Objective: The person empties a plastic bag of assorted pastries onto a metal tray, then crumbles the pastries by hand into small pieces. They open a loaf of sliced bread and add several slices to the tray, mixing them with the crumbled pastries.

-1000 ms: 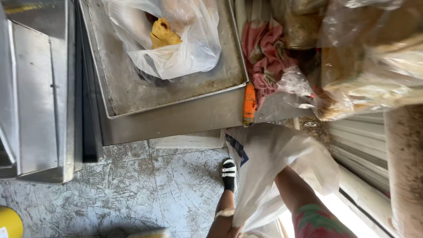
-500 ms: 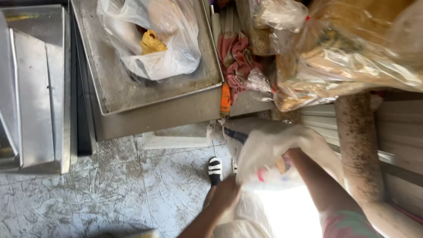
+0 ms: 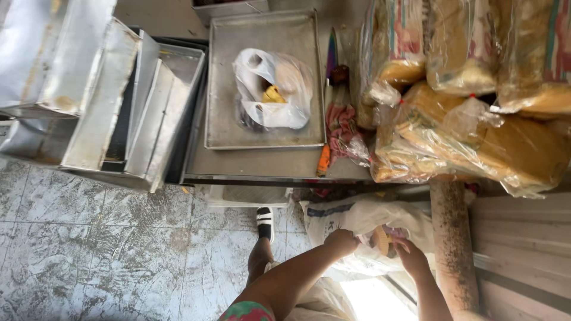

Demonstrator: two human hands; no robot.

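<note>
Below the table edge (image 3: 267, 178), left hand (image 3: 340, 242) and right hand (image 3: 412, 257) clutching a white sack (image 3: 363, 217) mouth, fingers curled on its folds around a round bun (image 3: 379, 239). Could slip, spilling onto the floor (image 3: 119, 249).

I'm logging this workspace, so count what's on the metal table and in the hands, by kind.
Wrapped bread loaves: about 5, some overlap
Flat trays: 1
Tied clear bags: 1
Knives: 1
Cloths: 1
White sacks, held open by left hand and right hand: 1
Total: about 10
</note>
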